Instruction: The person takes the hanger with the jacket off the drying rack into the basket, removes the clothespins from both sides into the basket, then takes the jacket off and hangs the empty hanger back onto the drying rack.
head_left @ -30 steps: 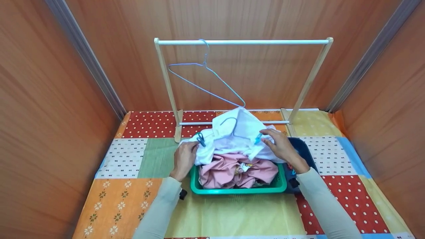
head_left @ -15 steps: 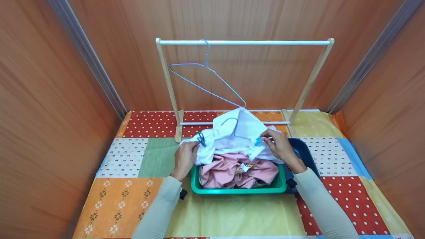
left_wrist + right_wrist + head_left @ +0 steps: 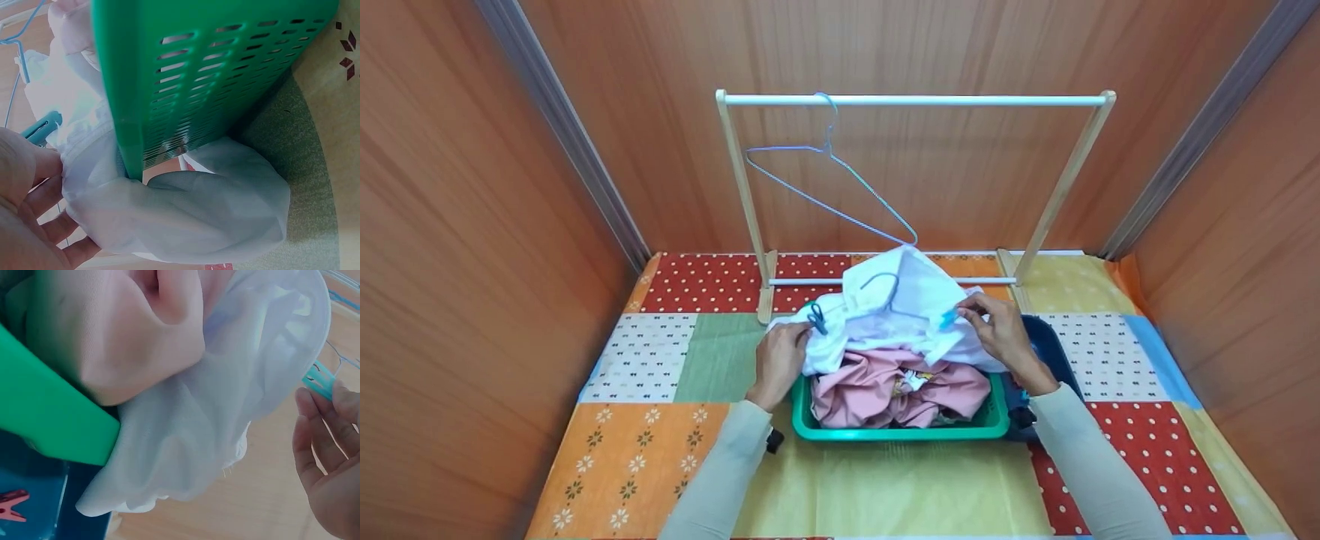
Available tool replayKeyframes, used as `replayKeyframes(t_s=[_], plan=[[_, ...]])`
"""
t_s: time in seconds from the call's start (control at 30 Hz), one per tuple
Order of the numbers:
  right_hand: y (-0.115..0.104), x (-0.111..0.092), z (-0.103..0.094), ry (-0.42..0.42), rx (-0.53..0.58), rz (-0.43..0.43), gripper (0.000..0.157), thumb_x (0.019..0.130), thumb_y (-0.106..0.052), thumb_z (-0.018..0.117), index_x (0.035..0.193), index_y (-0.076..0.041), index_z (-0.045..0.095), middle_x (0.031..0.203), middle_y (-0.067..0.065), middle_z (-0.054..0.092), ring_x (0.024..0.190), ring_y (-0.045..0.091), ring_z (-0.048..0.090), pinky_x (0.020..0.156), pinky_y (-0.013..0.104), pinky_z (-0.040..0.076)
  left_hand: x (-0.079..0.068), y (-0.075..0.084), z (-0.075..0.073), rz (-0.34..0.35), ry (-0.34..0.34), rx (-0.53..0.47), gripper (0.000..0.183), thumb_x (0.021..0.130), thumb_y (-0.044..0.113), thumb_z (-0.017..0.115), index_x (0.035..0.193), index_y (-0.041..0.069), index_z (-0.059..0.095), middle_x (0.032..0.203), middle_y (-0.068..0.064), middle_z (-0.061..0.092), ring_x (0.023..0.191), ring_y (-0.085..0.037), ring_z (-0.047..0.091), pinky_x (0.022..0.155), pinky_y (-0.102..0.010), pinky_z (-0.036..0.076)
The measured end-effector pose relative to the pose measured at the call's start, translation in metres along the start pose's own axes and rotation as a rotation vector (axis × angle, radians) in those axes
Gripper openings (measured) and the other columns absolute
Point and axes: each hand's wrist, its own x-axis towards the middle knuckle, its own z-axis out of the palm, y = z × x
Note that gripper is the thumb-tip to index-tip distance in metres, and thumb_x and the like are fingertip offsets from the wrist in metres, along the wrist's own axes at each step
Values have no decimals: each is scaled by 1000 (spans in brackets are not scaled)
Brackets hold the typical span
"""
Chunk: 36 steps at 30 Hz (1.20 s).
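Observation:
A white garment (image 3: 877, 259) lies heaped over the back of a green basket (image 3: 900, 433), with a wire hanger (image 3: 891, 291) on it, its hook standing free. My right hand (image 3: 1001, 330) pinches a light blue clothespin (image 3: 319, 379) between thumb and fingertips at the garment's right side. On the left side, a dark teal clothespin (image 3: 42, 128) sits on the cloth. Just below it, my left hand (image 3: 780, 360) holds the garment's edge between thumb and fingers. Pink cloth (image 3: 862, 390) fills the front of the basket.
Behind the basket stands a rack (image 3: 960, 100) with a white top bar, where a purple-blue wire hanger (image 3: 810, 199) hangs. A dark blue tray (image 3: 1046, 345) holding a red clothespin (image 3: 12, 505) lies right of the basket. Wooden panels enclose the back and sides.
My right hand has shifted slightly to the right, its fingertips still at the light blue clothespin. The left hand stays in place, and the head view has tilted a little.

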Motion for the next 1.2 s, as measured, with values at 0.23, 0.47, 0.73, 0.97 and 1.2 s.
replayKeyframes(t_s=[0.23, 0.47, 0.73, 0.97, 1.2], plan=[[-8, 1, -17, 54, 45, 102, 7, 92, 4, 72, 99, 2, 75, 90, 14, 75, 83, 26, 72, 78, 12, 50, 0, -1, 1, 5, 9, 15, 18, 99, 10, 68, 112, 5, 79, 105, -12, 77, 98, -31, 70, 84, -50, 56], [-35, 0, -39, -2, 50, 313, 23, 92, 5, 72, 113, 13, 68, 106, 27, 71, 96, 30, 73, 86, 31, 59, 1, -1, -1, 3, 3, 15, 19, 100, 11, 68, 115, 6, 78, 107, -12, 77, 100, -31, 69, 86, -50, 56], [-13, -13, -59, 42, 17, 380, 30, 96, -4, 71, 123, 7, 67, 115, 25, 68, 96, 10, 66, 78, 7, 50, 0, -2, 0, 1, -4, -3, 20, 100, 11, 68, 116, 5, 78, 109, -13, 76, 101, -31, 69, 87, -50, 56], [32, -36, -62, 30, -47, 455, 31, 96, -8, 71, 125, 3, 68, 116, 23, 67, 103, 36, 68, 77, 5, 48, 1, -3, 0, 21, 9, 6, 18, 99, 11, 69, 114, 6, 79, 107, -12, 77, 100, -32, 70, 85, -51, 57], [54, -57, -60, 6, -139, 523, 37, 96, -11, 71, 128, 6, 66, 111, 25, 67, 101, 39, 69, 78, 13, 50, 2, -4, 3, 30, 20, 11, 17, 98, 10, 69, 110, 5, 80, 104, -12, 77, 97, -32, 70, 81, -51, 57]])
